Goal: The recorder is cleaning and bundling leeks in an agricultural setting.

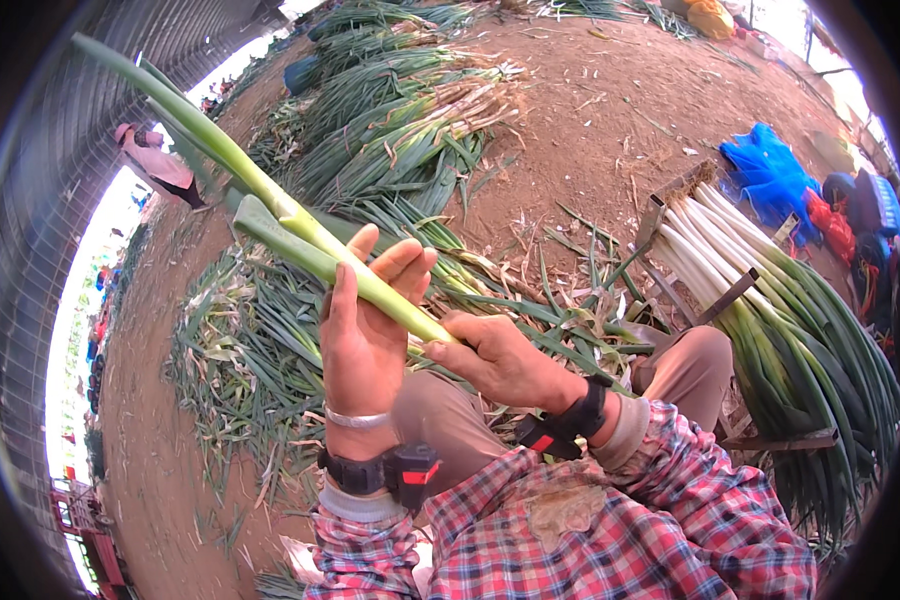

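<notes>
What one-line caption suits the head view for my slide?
Right hand grips the end of a green onion lying across the open left hand, beside a rack of white-stemmed onions.

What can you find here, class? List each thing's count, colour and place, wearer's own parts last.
Held stalk: 1, green, across both hands
Piled stalks: many, green, top centre
Loose leaves: many, green and straw, left of centre
Racked stalks: many, white to green, right
Rack: 1, rusty brown, right
Cloths or nets: 2, blue and red, upper right
Sack: 1, yellow, top right
Clutter: several, blue and dark, right edge
Person: 1, pink top, upper left
Wall: 1, grey, left
Frame: 1, red, lower left
Ground: 1, brown, throughout
Bracelet: 1, silvery, left wrist
Straps: 2, black, wrists
Shirt: 1, red-blue check, bottom
Trousers: 1 pair, brown, lower centre
Left hand: 1, open against the stalk
Right hand: 1, pinching the stalk's end
</notes>
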